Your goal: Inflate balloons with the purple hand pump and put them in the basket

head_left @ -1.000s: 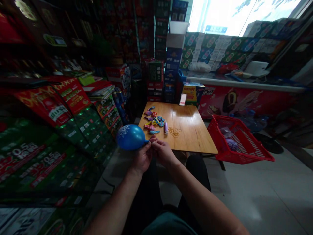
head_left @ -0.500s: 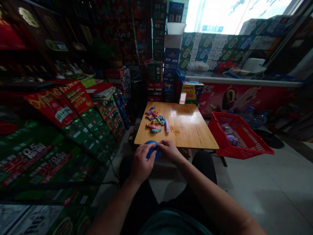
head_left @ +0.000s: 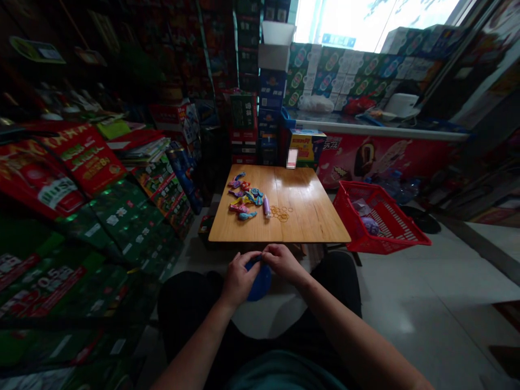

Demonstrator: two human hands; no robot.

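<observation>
A blue balloon (head_left: 260,284), rounded and partly inflated, hangs below my hands between my knees. My left hand (head_left: 241,274) pinches its neck from the left. Close against it, my right hand (head_left: 280,260) has its fingers closed at the same neck; the exact grip is partly hidden. On the wooden table (head_left: 309,211) just beyond lie several limp balloons (head_left: 244,197) in mixed colours. A slim purple tube (head_left: 266,207), perhaps a balloon pump, lies to their right, next to a scatter of rubber bands (head_left: 281,213).
A red plastic basket (head_left: 382,216) with a purple item inside stands right of the table. Stacked green beer cartons (head_left: 134,233) line the left side. At the back are more boxes (head_left: 272,89) and a red-fronted freezer (head_left: 345,157).
My hands have drawn back from the table edge toward me. The balloon now hangs lower and shows more of its round body. The camera view has shifted.
</observation>
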